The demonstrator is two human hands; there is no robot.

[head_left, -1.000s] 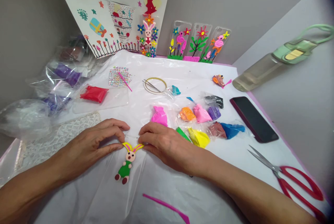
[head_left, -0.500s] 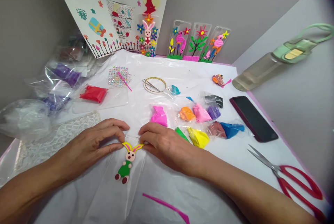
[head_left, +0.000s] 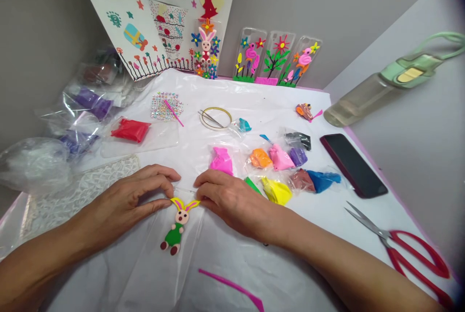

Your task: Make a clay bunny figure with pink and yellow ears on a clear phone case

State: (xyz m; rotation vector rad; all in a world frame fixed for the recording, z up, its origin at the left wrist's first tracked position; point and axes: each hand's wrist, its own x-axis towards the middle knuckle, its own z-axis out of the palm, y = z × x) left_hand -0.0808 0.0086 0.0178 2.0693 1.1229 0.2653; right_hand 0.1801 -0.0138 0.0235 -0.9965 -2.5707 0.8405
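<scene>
A clay rabbit [head_left: 174, 237] with yellow-and-pink ears, a green body and brown feet lies face up on a clear phone case [head_left: 154, 271]. The case is hard to make out against the white sheet. At its top left, my left hand [head_left: 140, 193] is closed, thumb and fingers at the case edge near one ear tip. My right hand [head_left: 232, 200] is closed at the opposite edge, fingertips by the other ear. Both hands partly hide the case's upper edges. A magenta clay tool [head_left: 232, 288] lies in front.
Bags of coloured clay, including a yellow one [head_left: 276, 191], lie beyond my right hand. Scissors [head_left: 385, 234], a phone [head_left: 352, 165] and a bottle [head_left: 381, 89] are on the right. Plastic bags [head_left: 36, 164] are piled left. Decorated cases [head_left: 278, 57] lean at the back.
My right hand shifts very slightly at the case edge. The rabbit and my left hand stay in place.
</scene>
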